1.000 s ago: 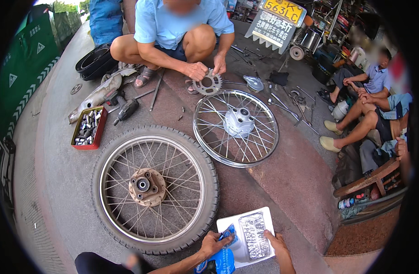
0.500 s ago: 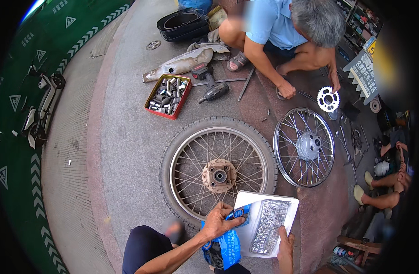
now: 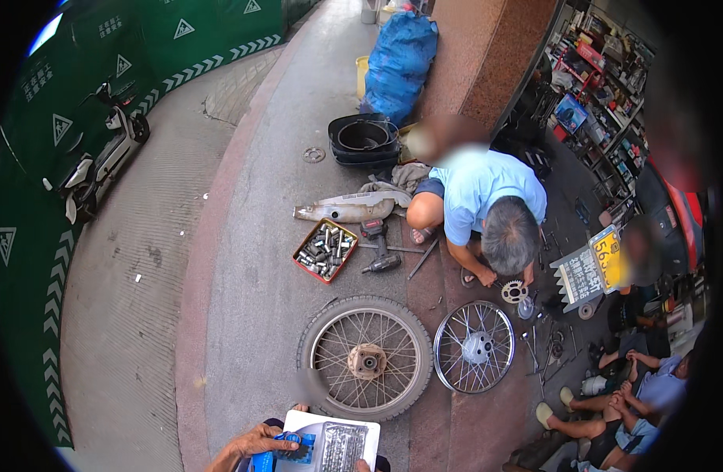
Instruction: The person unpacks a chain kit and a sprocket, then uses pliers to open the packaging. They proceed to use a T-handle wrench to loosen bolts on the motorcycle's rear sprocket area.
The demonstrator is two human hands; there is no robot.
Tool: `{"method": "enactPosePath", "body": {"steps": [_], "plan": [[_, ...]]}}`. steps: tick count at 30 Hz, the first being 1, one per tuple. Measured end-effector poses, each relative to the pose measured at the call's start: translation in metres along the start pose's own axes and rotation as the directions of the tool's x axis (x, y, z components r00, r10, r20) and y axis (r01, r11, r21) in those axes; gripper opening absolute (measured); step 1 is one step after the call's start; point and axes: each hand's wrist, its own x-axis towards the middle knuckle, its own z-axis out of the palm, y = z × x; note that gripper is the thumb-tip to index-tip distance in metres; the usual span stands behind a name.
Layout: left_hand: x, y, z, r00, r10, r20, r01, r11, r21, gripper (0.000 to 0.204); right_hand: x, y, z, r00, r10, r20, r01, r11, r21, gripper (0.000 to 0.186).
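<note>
At the bottom edge, the person's left hand (image 3: 255, 442) reaches in from the lower left, forearm angled up and to the right, knuckles up, fingers curled closed in a grip. Of the right hand (image 3: 364, 466) only a fingertip or two peeks above the frame edge, just right of centre; its pose cannot be made out.

A spoked wheel with its tyre (image 3: 366, 359) lay at lower centre, a bare spoked rim (image 3: 475, 347) just right of it. Above them, a red tray of sockets (image 3: 325, 251) sat beside a cordless drill (image 3: 379, 248) and a silver exhaust pipe (image 3: 347, 210). A person in a light-blue shirt (image 3: 487, 203) crouched at centre right. A scooter (image 3: 101, 160) stood at upper left.
</note>
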Motion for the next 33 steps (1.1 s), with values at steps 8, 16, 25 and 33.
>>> {"method": "enactPosePath", "body": {"steps": [8,16,25,33], "plan": [[-0.169,0.099,0.004,0.812,0.554,-0.185,-0.564,0.826,-0.002,0.029,0.02,-0.049,0.009,0.979,-0.191,0.075,0.193,0.981,-0.013,0.043],[-0.165,0.144,-0.162,0.872,0.455,-0.183,-0.454,0.89,0.046,0.035,-0.109,-0.293,0.171,0.99,-0.021,0.139,-0.018,0.961,0.277,0.033],[-0.188,0.275,-0.252,0.735,0.609,-0.299,-0.594,0.79,0.149,0.034,-0.09,-0.391,0.264,0.991,-0.071,0.11,0.014,0.893,0.451,0.045],[-0.187,0.444,-0.337,0.481,0.588,-0.65,-0.785,0.619,-0.021,0.024,-0.011,-0.514,0.279,0.989,-0.128,0.067,0.072,0.842,0.535,0.035]]}}
